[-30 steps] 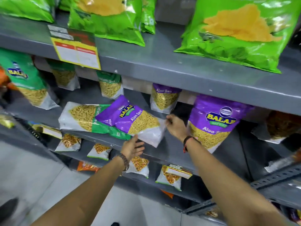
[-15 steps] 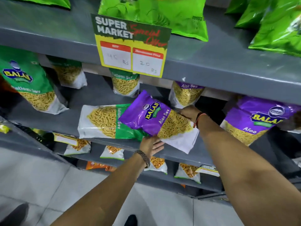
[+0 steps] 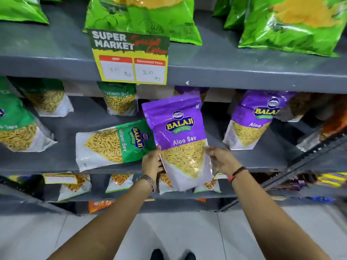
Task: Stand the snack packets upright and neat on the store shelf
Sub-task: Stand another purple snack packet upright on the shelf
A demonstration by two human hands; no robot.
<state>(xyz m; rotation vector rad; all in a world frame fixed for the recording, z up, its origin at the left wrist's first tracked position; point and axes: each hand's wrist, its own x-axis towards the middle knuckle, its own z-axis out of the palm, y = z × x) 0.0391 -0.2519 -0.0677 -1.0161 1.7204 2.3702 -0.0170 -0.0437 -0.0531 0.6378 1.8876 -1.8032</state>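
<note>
- Head view: the purple Aloo Sev packet [image 3: 178, 139], lying tilted across the green Ratlami Sev packet [image 3: 114, 147] half a second ago, is now lifted upright in front of the middle shelf [image 3: 262, 164].
- Left hand [image 3: 152, 162] and right hand [image 3: 219, 160] are both clamped on its lower sides.
- It looks ready to be set down standing.
- Green packet lies flat, uncovered; it likely needs standing next.

A supermarket aisle: grey metal shelves [image 3: 244, 72] stocked with green and purple snack packets [image 3: 251, 121], and a yellow "Super Market Special Offer" price card [image 3: 129, 57].
</note>
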